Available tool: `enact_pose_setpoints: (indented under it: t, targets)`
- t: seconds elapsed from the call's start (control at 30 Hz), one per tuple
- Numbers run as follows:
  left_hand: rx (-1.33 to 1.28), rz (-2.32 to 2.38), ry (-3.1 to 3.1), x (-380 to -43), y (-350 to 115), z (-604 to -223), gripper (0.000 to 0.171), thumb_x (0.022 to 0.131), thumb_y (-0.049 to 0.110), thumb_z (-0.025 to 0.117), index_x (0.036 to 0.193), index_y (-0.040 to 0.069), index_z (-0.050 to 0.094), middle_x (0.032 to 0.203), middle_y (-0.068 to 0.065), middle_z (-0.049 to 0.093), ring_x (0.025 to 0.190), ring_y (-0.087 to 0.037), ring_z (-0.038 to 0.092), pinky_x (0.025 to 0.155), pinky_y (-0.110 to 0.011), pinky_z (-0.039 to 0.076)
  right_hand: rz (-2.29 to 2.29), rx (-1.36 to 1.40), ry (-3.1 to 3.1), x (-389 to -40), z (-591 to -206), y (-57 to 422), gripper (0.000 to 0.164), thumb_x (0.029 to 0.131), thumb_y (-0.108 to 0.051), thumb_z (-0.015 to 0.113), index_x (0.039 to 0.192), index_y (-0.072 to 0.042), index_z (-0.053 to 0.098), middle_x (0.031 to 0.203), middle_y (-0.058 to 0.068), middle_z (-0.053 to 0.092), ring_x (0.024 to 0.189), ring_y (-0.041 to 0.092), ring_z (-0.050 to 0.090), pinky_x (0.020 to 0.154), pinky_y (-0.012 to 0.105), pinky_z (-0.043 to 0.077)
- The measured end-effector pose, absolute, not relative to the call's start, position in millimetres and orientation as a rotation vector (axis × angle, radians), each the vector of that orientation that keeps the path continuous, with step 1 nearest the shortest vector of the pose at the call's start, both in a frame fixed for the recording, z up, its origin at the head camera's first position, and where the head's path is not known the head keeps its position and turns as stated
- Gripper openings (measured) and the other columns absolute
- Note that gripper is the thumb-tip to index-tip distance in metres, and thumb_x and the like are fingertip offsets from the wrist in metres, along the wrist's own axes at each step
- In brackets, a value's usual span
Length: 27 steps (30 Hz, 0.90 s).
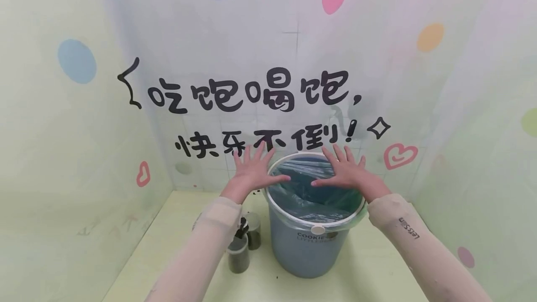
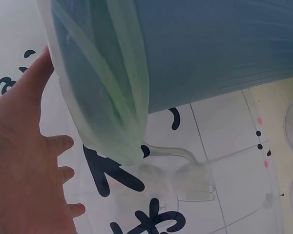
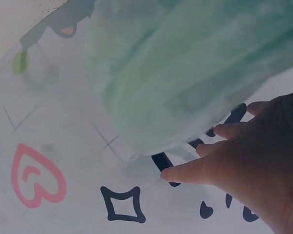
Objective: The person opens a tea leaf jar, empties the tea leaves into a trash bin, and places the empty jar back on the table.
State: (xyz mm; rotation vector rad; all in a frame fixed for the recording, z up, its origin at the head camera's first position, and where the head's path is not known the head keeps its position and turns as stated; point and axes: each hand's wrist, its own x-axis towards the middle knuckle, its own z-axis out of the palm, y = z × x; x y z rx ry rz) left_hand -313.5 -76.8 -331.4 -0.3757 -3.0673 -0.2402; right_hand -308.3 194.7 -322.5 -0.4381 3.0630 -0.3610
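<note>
A blue-grey trash can with a white rim stands upright on the pale floor surface in the head view. Lining it is a translucent green trash bag, its edge folded over the rim. My left hand is spread at the can's upper left, thumb toward the opening. Opposite it, my right hand spreads its fingers over the right of the opening. Neither hand holds anything. In the left wrist view the thumb lies close to the bag's edge; whether it touches cannot be told. The bag partly fills the right wrist view.
Left of the can stand two small grey cylindrical containers, one with dark pieces at its top, partly behind the left sleeve. Behind the can rises a pale sheet-covered wall with black lettering, dots and hearts. Similar walls flank both sides.
</note>
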Motion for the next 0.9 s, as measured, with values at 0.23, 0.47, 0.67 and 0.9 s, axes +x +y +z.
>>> enact_pose_setpoints:
  t: [0.23, 0.47, 0.67, 0.9]
  targets:
    - [-0.373, -0.264, -3.054, -314, -85, -335, 0.102, 0.079, 0.084, 0.05, 0.16, 0.029, 0.019, 0.17, -0.003, -0.002, 0.154, -0.045, -0.006, 0.117, -0.074, -0.002, -0.363, -0.442, 3.063, -308, -323, 197, 0.114, 0.076, -0.072, 0.067, 0.161, -0.016, 0.014, 0.166, 0.024, 0.006, 0.151, 0.053, -0.001, 0.108, 0.084, 0.003]
    - [-0.365, -0.291, -3.058, -313, -92, -338, 0.101, 0.079, 0.083, 0.051, 0.16, 0.03, 0.02, 0.17, -0.004, -0.001, 0.154, -0.046, -0.004, 0.117, -0.075, -0.005, -0.353, -0.428, 3.065, -308, -325, 200, 0.113, 0.077, -0.071, 0.067, 0.16, -0.015, 0.016, 0.166, 0.025, 0.008, 0.151, 0.053, 0.0, 0.109, 0.084, 0.004]
    - [-0.356, -0.351, -3.062, -311, -99, -341, 0.102, 0.079, 0.08, 0.055, 0.16, 0.029, 0.02, 0.17, -0.005, 0.0, 0.153, -0.047, -0.005, 0.117, -0.073, -0.006, -0.346, -0.432, 3.072, -307, -327, 202, 0.11, 0.078, -0.069, 0.068, 0.16, -0.015, 0.018, 0.165, 0.025, 0.01, 0.151, 0.053, 0.002, 0.109, 0.084, 0.005]
    - [-0.361, -0.395, -3.053, -310, -106, -350, 0.103, 0.079, 0.08, 0.056, 0.16, 0.027, 0.021, 0.17, -0.006, 0.001, 0.153, -0.048, -0.005, 0.117, -0.073, -0.008, -0.368, -0.45, 3.078, -306, -329, 206, 0.108, 0.079, -0.067, 0.068, 0.159, -0.014, 0.019, 0.165, 0.026, 0.01, 0.15, 0.054, 0.004, 0.109, 0.084, 0.004]
